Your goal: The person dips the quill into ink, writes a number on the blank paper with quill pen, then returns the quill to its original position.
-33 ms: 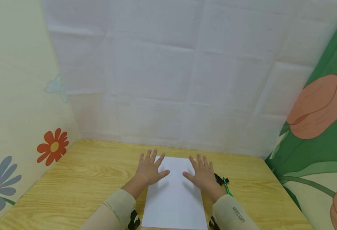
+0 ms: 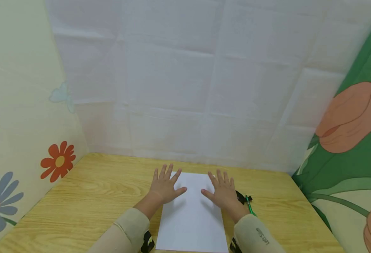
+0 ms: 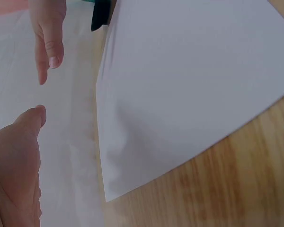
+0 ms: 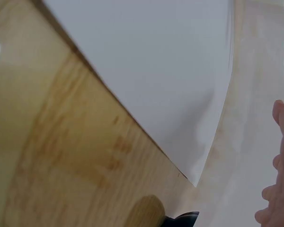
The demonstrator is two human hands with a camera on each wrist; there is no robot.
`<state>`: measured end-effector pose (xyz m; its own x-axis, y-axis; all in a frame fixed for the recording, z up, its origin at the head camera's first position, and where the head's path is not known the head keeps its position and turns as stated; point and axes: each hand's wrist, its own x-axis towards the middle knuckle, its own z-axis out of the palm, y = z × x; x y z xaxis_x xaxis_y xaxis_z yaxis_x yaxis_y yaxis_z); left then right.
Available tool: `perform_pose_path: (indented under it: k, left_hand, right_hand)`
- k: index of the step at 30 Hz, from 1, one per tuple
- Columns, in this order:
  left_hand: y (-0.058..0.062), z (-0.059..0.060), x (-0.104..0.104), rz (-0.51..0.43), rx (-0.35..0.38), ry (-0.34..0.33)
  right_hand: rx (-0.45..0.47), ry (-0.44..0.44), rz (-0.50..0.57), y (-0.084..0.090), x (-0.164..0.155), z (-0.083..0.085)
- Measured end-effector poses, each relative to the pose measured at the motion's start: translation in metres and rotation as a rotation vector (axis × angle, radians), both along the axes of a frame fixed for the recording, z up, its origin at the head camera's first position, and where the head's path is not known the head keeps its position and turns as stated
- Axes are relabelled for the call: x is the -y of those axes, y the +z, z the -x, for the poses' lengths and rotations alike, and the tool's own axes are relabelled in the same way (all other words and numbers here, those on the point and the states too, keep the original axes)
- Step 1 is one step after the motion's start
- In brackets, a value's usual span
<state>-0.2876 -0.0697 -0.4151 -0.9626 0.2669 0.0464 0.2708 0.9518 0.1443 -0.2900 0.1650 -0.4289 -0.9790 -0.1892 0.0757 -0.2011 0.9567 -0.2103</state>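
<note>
A white sheet of paper [image 2: 193, 225] lies lengthwise on the wooden table, its corners showing in both wrist views. Over its far left part, my left hand [image 2: 166, 188] hovers palm down with straight, spread fingers. My right hand [image 2: 224, 192] mirrors it over the right edge, fingers likewise spread. Both hands hold nothing; shadows beneath them fall on the paper, and the wrist views show them apart from it. Just right of the right hand lie a black object [image 2: 240, 197], partly hidden by that hand, and a slim green pen-like thing [image 2: 250, 206], partly covered by the sleeve.
The wooden table [image 2: 109, 189] reaches back to a hanging white cloth [image 2: 173, 88]. Flower-painted walls stand at left and right, with a red flower [image 2: 59, 161] on the left one. Black pieces [image 2: 147, 242] show beside the sleeves.
</note>
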Motion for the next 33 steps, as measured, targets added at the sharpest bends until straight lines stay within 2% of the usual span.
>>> perform_pose_path:
  k: [7, 10, 18, 25, 33]
  left_hand:
    - [-0.003, -0.003, 0.001, 0.001, 0.0, 0.001]
    - [-0.008, -0.004, 0.003, -0.012, 0.0, -0.004]
    - [-0.017, -0.015, 0.012, -0.104, 0.048, -0.035]
    - [-0.023, -0.029, 0.015, -0.154, 0.098, -0.083]
    - [-0.037, -0.035, 0.02, -0.181, 0.135, -0.149]
  right_hand:
    - [-0.016, -0.002, 0.035, 0.001, -0.001, -0.005]
    - [-0.028, -0.005, 0.067, 0.004, -0.005, -0.008]
    - [-0.072, -0.053, 0.242, 0.012, -0.029, -0.018]
    - [-0.079, -0.063, 0.298, 0.01, -0.056, -0.027]
    - [-0.034, -0.111, 0.33, 0.008, -0.081, -0.03]
